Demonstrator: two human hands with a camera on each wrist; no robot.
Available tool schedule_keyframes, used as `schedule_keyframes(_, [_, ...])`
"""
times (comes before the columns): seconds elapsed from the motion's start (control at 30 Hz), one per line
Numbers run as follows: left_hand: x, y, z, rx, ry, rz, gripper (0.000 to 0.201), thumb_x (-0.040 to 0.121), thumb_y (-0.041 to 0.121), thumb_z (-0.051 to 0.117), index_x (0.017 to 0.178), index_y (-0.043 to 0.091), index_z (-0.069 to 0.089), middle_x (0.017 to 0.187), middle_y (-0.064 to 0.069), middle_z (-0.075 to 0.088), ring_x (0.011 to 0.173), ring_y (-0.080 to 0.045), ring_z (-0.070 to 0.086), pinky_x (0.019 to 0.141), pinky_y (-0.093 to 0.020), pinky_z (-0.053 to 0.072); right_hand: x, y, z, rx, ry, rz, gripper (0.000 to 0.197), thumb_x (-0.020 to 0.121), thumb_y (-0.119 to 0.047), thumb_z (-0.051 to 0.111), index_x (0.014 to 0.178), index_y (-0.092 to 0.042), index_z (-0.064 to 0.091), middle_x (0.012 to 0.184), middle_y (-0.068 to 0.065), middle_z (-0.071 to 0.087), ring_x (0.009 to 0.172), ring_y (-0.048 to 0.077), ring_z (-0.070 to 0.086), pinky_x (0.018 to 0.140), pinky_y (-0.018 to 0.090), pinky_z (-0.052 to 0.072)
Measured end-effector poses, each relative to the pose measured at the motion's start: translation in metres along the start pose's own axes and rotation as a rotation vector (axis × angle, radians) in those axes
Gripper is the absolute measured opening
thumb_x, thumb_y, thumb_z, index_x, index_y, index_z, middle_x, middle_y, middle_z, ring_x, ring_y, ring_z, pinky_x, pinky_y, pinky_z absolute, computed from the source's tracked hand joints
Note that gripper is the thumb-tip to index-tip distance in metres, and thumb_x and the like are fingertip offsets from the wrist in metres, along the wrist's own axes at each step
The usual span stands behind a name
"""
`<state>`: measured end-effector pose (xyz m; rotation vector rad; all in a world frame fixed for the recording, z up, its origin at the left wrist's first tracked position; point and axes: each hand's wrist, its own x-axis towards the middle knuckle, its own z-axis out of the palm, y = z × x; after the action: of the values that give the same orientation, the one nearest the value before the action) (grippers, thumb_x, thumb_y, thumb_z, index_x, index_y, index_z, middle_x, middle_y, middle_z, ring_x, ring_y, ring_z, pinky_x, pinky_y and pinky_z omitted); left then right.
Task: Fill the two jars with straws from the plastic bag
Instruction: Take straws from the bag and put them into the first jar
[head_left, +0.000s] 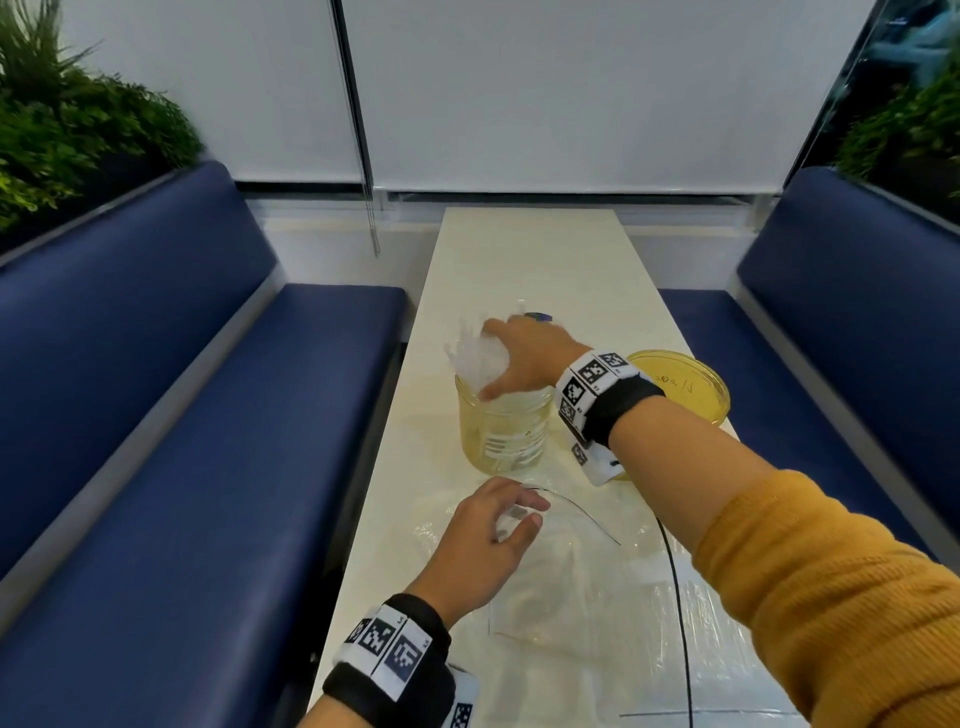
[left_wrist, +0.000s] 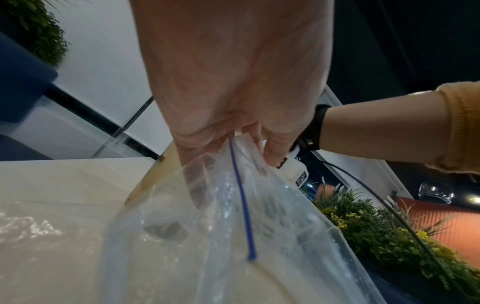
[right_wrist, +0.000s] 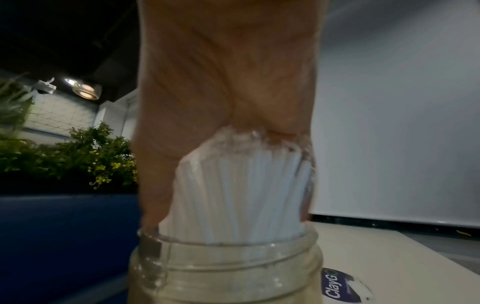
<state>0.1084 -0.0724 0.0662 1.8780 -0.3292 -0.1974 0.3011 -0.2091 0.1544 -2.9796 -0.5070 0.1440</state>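
My right hand (head_left: 498, 358) grips a bundle of white straws (head_left: 475, 358) standing in the mouth of a clear jar (head_left: 504, 436) at mid table. The right wrist view shows that hand (right_wrist: 226, 72) wrapped round the straws (right_wrist: 239, 189), whose lower ends are inside the jar (right_wrist: 228, 267). A second, wider jar (head_left: 680, 384) stands to the right, partly behind my wrist. Nearer me lies the clear plastic bag (head_left: 571, 597). My left hand (head_left: 524, 514) pinches its mouth; the left wrist view shows the fingers (left_wrist: 272, 152) on the bag (left_wrist: 233, 236) by its blue zip line.
The narrow cream table (head_left: 530, 260) runs away from me between two blue benches (head_left: 208, 415). A round label reading ClayGo (right_wrist: 342, 286) lies on the table behind the jar. A black cable (head_left: 680, 597) crosses the bag on the right.
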Motion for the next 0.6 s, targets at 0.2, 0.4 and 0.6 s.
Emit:
schedule_keyframes(0.2, [-0.001, -0.002, -0.001, -0.002, -0.003, -0.009, 0.013, 0.099, 0.028, 0.06, 0.106, 0.03, 0.071, 0.12, 0.024, 0.059, 0.11, 0.006, 0.058, 0.087, -0.017, 0.049, 0.002, 0.011, -0.041, 0.121, 0.174, -0.083, 0.059, 0.076, -0.053, 0.072, 0.124, -0.03, 0.049, 0.12, -0.001, 0.056, 0.112, 0.025, 0.054, 0.084, 0.036, 0.043])
schedule_keyframes(0.4, [0.0, -0.001, 0.002, 0.015, 0.0, 0.005, 0.013, 0.099, 0.026, 0.06, 0.106, 0.029, 0.071, 0.118, 0.021, 0.059, 0.109, 0.002, 0.059, 0.088, -0.021, 0.051, -0.002, 0.01, -0.006, 0.059, 0.068, 0.009, 0.11, 0.052, -0.087, 0.066, 0.145, -0.04, 0.028, 0.144, 0.003, 0.041, 0.129, 0.033, 0.044, 0.105, 0.054, 0.039])
schedule_keyframes(0.6, [-0.001, -0.003, -0.001, 0.035, 0.009, 0.023, 0.014, 0.1, 0.026, 0.058, 0.106, 0.028, 0.071, 0.117, 0.022, 0.06, 0.109, 0.003, 0.059, 0.086, -0.014, 0.05, 0.0, 0.024, -0.017, 0.14, 0.216, -0.099, 0.05, 0.075, -0.058, 0.074, 0.112, -0.027, 0.062, 0.121, -0.001, 0.048, 0.113, 0.022, 0.048, 0.093, 0.037, 0.045])
